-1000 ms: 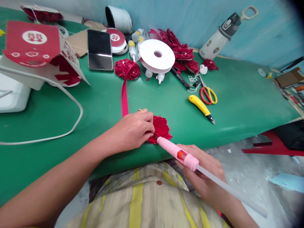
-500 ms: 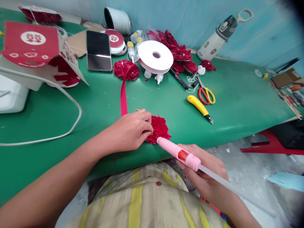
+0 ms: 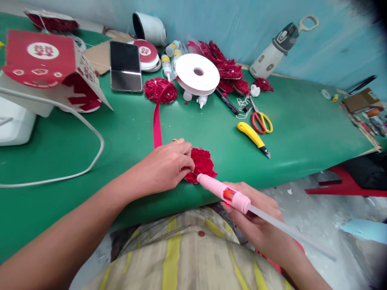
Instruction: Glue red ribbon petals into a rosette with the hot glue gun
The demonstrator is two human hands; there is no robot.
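My right hand (image 3: 256, 213) is wrapped round a pink hot glue gun (image 3: 216, 187), with a long translucent glue stick (image 3: 290, 230) jutting from its back end. The gun's nozzle points at the lower left edge of a red ruffled fabric rosette (image 3: 203, 163) at the table's near edge. Bent over that rosette's left side, my left hand (image 3: 171, 165) pinches it with closed fingertips, which partly hide it. A red ribbon (image 3: 157, 127) runs down behind my left hand from a second red rosette (image 3: 160, 89); its lower end is hidden.
A yellow utility knife (image 3: 252, 135) with its blade out and scissors (image 3: 261, 121) lie to the right. Behind are a white ribbon spool (image 3: 198, 74), small glue bottles (image 3: 167, 66), a phone (image 3: 125, 66) and a water bottle (image 3: 272, 52). A white cable (image 3: 96, 131) curves across the left.
The glue gun and my right hand have shifted slightly left, bringing the nozzle closer to my left fingertips. My left hand and the rosette stay nearly in place.
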